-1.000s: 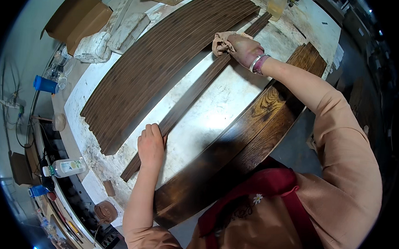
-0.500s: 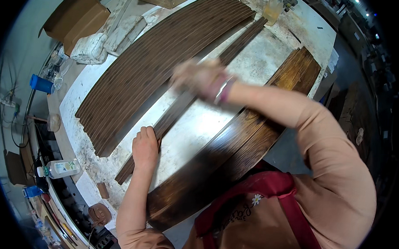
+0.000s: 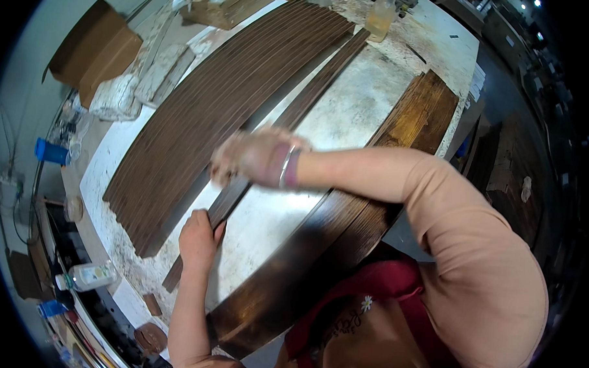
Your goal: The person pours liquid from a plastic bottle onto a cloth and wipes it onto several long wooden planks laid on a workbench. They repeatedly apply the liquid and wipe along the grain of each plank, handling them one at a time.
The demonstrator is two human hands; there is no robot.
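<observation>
Hands: left hand (image 3: 198,238) pressing dark wood strip (image 3: 310,94); right hand (image 3: 253,158) blurred on strip, grip unclear.

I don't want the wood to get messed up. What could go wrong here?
The right hand is blurred, moving fast along the thin dark strip. Only the left hand pins that strip near its end, so it might slide or twist. The hand passes close to the row of stained slats beside it and could knock them out of line. Bare fingers rubbing wood might also catch a splinter.
</observation>
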